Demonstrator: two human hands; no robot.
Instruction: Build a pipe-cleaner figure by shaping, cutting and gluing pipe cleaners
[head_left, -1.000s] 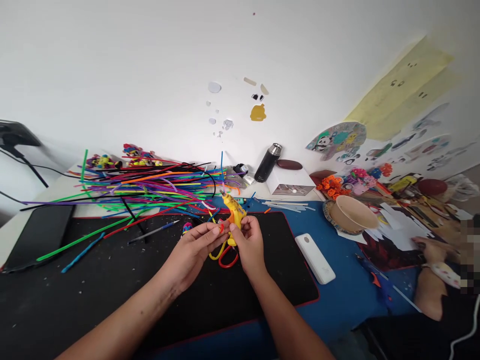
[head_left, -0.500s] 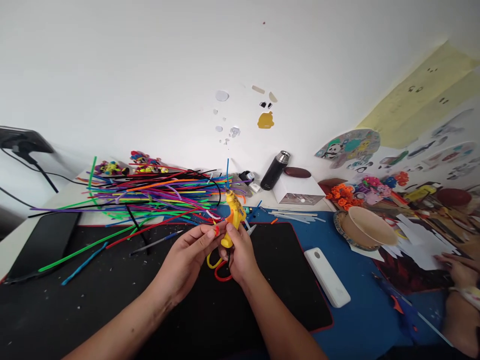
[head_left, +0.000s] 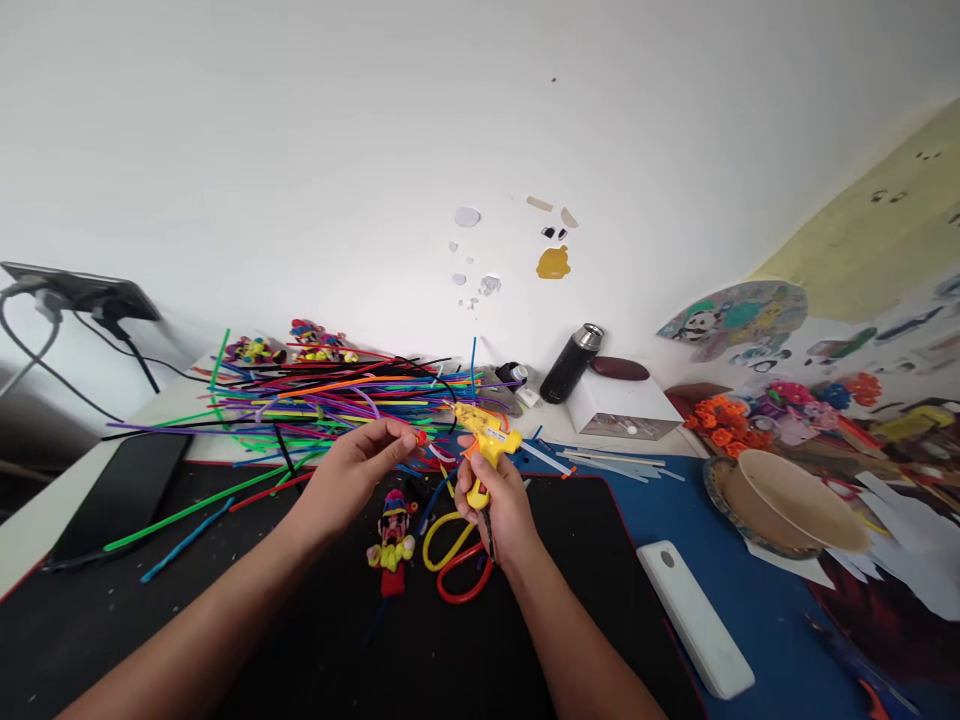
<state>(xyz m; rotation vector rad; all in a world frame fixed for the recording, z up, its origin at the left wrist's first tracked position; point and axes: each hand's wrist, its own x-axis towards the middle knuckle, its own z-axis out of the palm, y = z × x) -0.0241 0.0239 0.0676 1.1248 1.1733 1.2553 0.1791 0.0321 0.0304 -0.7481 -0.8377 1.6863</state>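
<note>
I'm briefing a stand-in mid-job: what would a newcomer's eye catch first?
Probably the yellow glue gun in the right grip, pointing left. Beyond it to the left, a multicolored heap of pipe cleaners sprawls near the wall. A small bright doll lies on the black mat, left of a red loop.

The right hand (head_left: 504, 505) gripped a yellow glue gun (head_left: 487, 435), the landmark; left of it, the left hand (head_left: 345, 475) pinched a small red piece (head_left: 421, 438). Nearer the viewer than the gun lay a doll (head_left: 392, 548) and red and yellow scissor handles (head_left: 462, 599).
</note>
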